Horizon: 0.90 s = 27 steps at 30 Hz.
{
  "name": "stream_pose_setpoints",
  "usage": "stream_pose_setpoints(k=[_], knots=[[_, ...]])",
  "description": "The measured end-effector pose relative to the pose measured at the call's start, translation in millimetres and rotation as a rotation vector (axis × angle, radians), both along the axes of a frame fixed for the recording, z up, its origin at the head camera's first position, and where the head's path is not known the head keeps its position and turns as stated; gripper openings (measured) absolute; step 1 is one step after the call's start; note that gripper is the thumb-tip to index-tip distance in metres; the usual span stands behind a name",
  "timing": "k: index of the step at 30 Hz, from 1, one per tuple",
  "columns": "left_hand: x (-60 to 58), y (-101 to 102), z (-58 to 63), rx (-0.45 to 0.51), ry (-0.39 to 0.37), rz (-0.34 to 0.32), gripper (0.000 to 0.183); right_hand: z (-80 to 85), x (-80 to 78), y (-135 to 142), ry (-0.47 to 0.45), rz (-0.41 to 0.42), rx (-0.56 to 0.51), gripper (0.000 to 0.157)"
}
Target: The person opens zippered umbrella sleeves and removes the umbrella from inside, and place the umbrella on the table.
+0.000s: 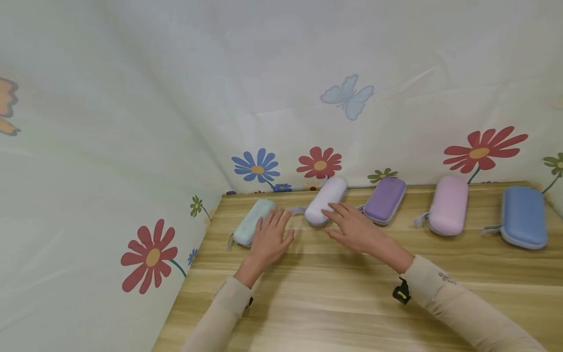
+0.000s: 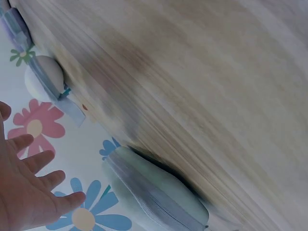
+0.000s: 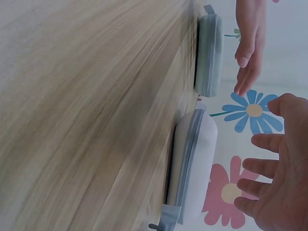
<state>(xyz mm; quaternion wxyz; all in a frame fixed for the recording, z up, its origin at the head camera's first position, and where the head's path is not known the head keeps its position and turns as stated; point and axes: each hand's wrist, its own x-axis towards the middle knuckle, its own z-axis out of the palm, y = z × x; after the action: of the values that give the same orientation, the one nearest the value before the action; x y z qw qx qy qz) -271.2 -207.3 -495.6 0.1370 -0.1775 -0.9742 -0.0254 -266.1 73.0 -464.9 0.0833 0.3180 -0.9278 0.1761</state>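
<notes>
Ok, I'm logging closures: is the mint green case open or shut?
Shut: in the left wrist view, the mint green case shows no gap along its grey zipper band. Its far side is hidden.

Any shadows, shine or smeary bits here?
Head view: soft shadows near the left hand and right hand, pale sheen on the table; left wrist view: the table's grain looks smeared; right wrist view: a dim shadow across the table.
</notes>
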Motion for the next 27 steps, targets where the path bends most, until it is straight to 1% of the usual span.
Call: stream_pose_setpoints(k=[4, 10, 17, 24, 27], knots=[[-3.1, -5, -0.2, -0.015, 0.000, 0.011, 0.054, 0.7, -2.0, -4, -0.006, 0.010, 0.006, 0.057], [-0.3, -11, 2.0, -0.014, -0.025, 0.023, 0.054, -2.2, -2.1, -13, 0.000, 0.023, 0.019, 0.056], [-2.4, -17, 1.5, -0.042, -0.031, 0.035, 0.055, -4.6, -5.9, -27, 0.006, 0.061, 0.014, 0.054], [-2.0, -27, 3.8, -0.030, -0.020, 0.070, 0.056, -3.0, -7.8, -41, 0.004, 0.102, -0.012, 0.053], [-3.4, -32, 6.2, -0.022, -0.022, 0.069, 0.055, -2.8, -8.7, -46, 0.005, 0.094, -0.018, 0.054]])
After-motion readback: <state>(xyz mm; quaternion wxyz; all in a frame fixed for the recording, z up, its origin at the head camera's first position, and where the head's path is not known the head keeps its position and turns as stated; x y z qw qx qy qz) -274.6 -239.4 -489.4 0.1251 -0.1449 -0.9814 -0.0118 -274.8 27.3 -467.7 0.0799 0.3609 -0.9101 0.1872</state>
